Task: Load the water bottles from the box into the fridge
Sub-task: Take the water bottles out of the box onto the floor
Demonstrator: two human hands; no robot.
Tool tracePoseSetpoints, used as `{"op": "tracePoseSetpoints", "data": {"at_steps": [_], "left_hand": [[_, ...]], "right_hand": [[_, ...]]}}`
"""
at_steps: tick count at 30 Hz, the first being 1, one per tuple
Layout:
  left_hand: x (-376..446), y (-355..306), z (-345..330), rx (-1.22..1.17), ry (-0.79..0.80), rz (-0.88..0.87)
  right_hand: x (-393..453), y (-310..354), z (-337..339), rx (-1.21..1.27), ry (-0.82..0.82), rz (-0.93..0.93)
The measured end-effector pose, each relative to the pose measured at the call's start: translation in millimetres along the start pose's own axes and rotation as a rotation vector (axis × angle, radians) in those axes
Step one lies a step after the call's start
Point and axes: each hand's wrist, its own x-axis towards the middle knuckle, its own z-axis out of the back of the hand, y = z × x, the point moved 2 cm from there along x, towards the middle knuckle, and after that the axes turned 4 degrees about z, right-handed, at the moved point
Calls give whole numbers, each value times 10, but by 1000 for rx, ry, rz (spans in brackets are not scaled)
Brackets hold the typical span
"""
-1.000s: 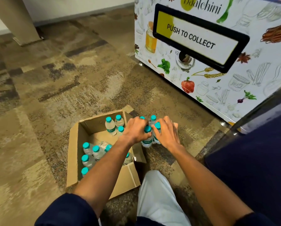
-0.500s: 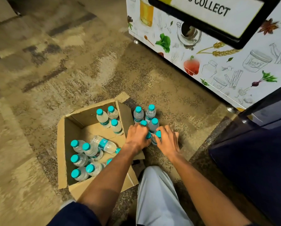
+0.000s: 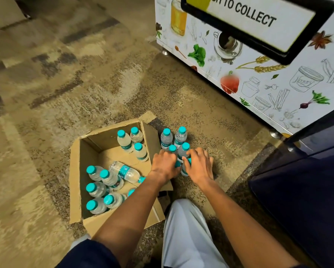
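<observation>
The left hand and right hand curl side by side around a cluster of water bottles standing on the carpet, just right of the open box, where more bottles remain beside the left forearm.

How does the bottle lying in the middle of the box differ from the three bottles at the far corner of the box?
The clear plastic bottle in the middle of the brown cardboard box lies on its side; the three far-corner bottles stand upright. Its cap points toward the left hand; theirs point up. All share teal caps, teal labels and clear bodies.
</observation>
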Motion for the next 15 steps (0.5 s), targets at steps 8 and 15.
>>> {"op": "tracePoseSetpoints", "data": {"at_steps": [8, 15], "left_hand": [[-228, 558, 349, -64, -118, 104], [-554, 1198, 529, -78, -189, 180]], "right_hand": [[43, 661, 153, 88, -82, 141], [15, 1373, 152, 105, -9, 294]]}}
